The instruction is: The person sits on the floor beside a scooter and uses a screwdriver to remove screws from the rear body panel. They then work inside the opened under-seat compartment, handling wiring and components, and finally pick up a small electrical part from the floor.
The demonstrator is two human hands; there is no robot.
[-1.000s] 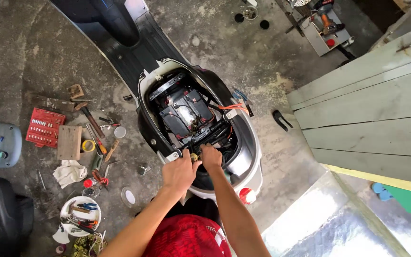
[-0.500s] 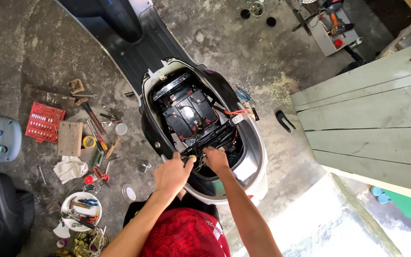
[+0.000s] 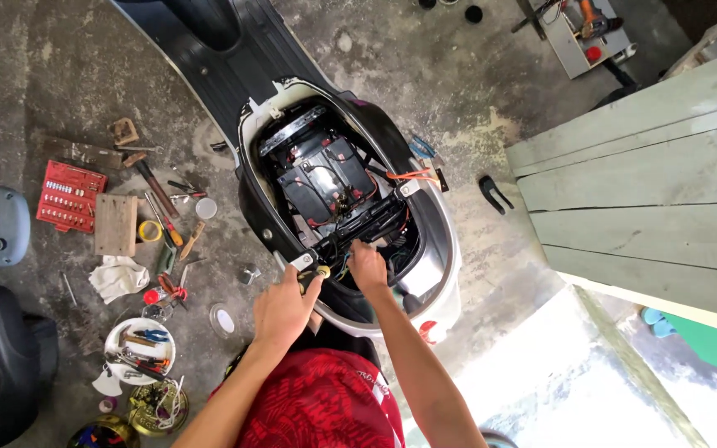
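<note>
1. Standing on the stained concrete floor (image 3: pixel 60 75), a scooter (image 3: pixel 437 257) with its seat off fills the middle, its open bay showing a black battery block (image 3: pixel 325 178) and an orange wire (image 3: pixel 408 176).
2. Pale green wooden boards (image 3: pixel 641 191) close off the right side.
3. Spread at the left are a red socket set (image 3: pixel 70 196), a wood block (image 3: pixel 116 224), a white rag (image 3: pixel 119 276) and a white bowl of tools (image 3: pixel 123 333).
4. At the bay's rear edge, the right hand (image 3: pixel 368 267) curls shut over a bundle of dark wiring (image 3: pixel 348 249); it looks soft, light and snag-prone, best held by the bundle, not single strands.
5. Just beside it, the left hand (image 3: pixel 282 309) is clenched round a screwdriver (image 3: pixel 315 275) with a yellow-and-black handle, stiff and light, gripped on the handle.
</note>
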